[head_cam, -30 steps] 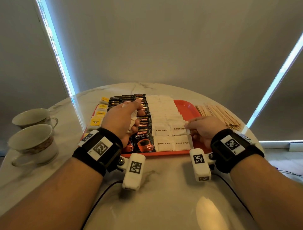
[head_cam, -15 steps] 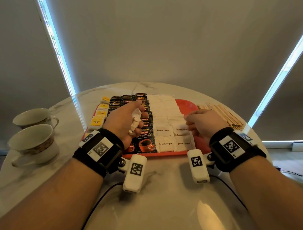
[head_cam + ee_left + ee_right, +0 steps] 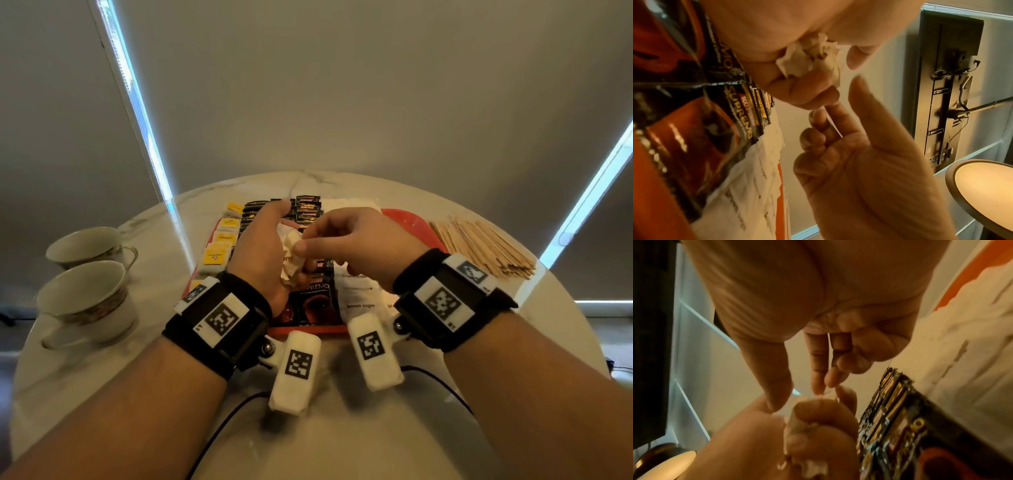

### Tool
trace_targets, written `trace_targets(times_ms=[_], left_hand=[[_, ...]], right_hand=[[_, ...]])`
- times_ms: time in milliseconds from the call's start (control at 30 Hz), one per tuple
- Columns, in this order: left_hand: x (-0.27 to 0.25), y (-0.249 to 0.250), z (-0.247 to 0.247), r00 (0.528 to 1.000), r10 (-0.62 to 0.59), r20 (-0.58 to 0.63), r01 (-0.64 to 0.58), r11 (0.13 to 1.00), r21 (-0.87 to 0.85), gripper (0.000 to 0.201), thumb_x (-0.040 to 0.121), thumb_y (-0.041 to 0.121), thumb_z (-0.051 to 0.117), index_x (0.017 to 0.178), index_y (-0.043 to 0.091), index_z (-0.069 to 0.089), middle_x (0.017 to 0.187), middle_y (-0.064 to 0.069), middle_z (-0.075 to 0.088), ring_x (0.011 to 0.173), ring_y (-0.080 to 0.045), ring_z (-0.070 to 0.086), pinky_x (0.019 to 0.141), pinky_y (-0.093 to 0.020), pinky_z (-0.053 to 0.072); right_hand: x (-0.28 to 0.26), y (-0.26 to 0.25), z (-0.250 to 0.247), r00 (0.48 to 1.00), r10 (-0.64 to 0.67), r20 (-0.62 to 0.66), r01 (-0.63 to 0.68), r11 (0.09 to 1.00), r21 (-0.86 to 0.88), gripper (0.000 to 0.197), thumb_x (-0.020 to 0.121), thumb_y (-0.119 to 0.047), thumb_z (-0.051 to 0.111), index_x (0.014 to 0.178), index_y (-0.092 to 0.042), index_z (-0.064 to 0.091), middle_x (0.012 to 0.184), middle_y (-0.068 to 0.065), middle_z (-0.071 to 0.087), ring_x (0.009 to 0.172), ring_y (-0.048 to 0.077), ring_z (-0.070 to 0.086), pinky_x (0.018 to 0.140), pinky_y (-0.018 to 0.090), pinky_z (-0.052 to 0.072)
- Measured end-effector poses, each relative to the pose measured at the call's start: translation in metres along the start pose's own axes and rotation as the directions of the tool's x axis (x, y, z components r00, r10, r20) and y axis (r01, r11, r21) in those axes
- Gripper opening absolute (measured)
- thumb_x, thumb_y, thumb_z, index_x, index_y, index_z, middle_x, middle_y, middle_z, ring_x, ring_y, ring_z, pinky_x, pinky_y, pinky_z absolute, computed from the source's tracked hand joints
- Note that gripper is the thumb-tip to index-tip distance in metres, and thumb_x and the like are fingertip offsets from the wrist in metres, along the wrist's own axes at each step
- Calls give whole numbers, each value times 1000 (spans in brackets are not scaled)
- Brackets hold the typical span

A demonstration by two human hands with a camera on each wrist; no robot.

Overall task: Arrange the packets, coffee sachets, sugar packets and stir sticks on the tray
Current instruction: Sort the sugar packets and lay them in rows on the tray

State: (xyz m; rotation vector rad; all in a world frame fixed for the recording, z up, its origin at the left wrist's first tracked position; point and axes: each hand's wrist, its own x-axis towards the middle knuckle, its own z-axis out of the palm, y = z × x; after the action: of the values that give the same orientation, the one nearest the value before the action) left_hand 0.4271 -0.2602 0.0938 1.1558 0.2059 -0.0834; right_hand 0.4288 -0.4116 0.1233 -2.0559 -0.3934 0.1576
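My left hand [image 3: 287, 263] hovers over the red tray [image 3: 407, 222] and grips a crumpled bunch of white sugar packets [image 3: 291, 250]. In the left wrist view the bunch [image 3: 809, 58] sits in its curled fingers. My right hand [image 3: 303, 240] has come across to it, and its thumb and forefinger pinch the bunch's top edge [image 3: 797, 423]. On the tray lie yellow packets [image 3: 219, 253] at the left, black coffee sachets [image 3: 308, 209] in the middle and rows of brown sugar packets [image 3: 359, 301] to the right. Wooden stir sticks [image 3: 479, 246] are piled on the table, right of the tray.
Two teacups [image 3: 85, 301] [image 3: 85, 243] stand at the left of the round marble table [image 3: 342, 428]. A black cable [image 3: 219, 428] runs over the near part of the table. The tray's far right corner is bare red.
My right hand left the sugar rows on the right of the tray and swung left and up to the bunch. My left hand rose a little with the packets.
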Motion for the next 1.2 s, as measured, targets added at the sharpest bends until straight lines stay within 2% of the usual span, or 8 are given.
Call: trace_targets(times_ms=[100, 233, 300, 400, 533, 633, 933, 1200], left_hand=[[6, -2, -4, 1000, 17, -14, -16, 999, 34, 55, 94, 66, 56, 111, 14, 61, 86, -8, 66, 57, -19, 58, 40, -27, 40], [8, 1, -6, 1000, 14, 2, -14, 999, 29, 50, 96, 69, 53, 94, 19, 56, 71, -2, 61, 50, -15, 54, 39, -25, 38], [8, 2, -6, 999, 10, 33, -12, 999, 47, 53, 96, 69, 53, 96, 17, 60, 69, 0, 59, 48, -13, 51, 36, -23, 36], [8, 1, -7, 991, 37, 127, -50, 994, 99, 64, 91, 68, 63, 121, 12, 69, 77, -3, 62, 51, -12, 50, 36, -22, 35], [3, -3, -7, 968, 168, 187, -212, 945, 250, 32, 91, 34, 78, 114, 15, 67, 84, -2, 66, 55, -8, 51, 41, -20, 38], [4, -6, -8, 965, 200, 169, -236, 945, 227, 25, 90, 21, 78, 111, 12, 68, 77, 0, 66, 53, -7, 50, 40, -19, 38], [9, -2, -8, 973, 228, -18, -226, 969, 100, 15, 95, 25, 74, 83, 17, 69, 71, -1, 64, 51, -8, 50, 40, -20, 38], [9, -4, -8, 967, 256, -13, -250, 952, 177, 19, 90, 35, 77, 98, 18, 72, 72, 0, 65, 52, -7, 51, 41, -20, 40]], right_hand=[[8, 0, 11, 998, -48, 41, 48, 999, 4, 25, 81, -29, 85, 100, -19, 75, 82, -5, 73, 69, 0, 67, 63, 13, 53], [13, 8, 15, 997, -57, 60, 52, 996, 77, 22, 82, -20, 84, 102, -14, 75, 95, 4, 77, 88, 17, 74, 86, 33, 61], [13, 12, 16, 997, -67, 29, 59, 973, 224, 20, 84, -12, 81, 100, -5, 72, 96, 12, 76, 83, 20, 74, 78, 31, 62], [12, 16, 13, 999, -31, -29, 41, 876, 481, 18, 89, -8, 74, 103, 1, 67, 92, 13, 73, 73, 20, 70, 61, 26, 56], [15, 25, 8, 994, 16, -108, 52, 795, 604, 22, 93, -6, 67, 112, 5, 64, 92, 13, 69, 75, 22, 65, 66, 29, 56], [15, 28, 8, 987, 31, -161, 78, 776, 626, 5, 95, -11, 68, 98, -7, 68, 79, 7, 69, 64, 16, 62, 62, 27, 56], [10, 30, 6, 961, -39, -275, 170, 866, 471, 11, 96, -14, 68, 87, -8, 68, 71, 3, 69, 59, 16, 61, 55, 27, 54], [13, 34, 7, 947, -20, -322, 160, 896, 414, 11, 97, -16, 67, 91, -7, 67, 71, 4, 69, 59, 16, 62, 57, 28, 54]])
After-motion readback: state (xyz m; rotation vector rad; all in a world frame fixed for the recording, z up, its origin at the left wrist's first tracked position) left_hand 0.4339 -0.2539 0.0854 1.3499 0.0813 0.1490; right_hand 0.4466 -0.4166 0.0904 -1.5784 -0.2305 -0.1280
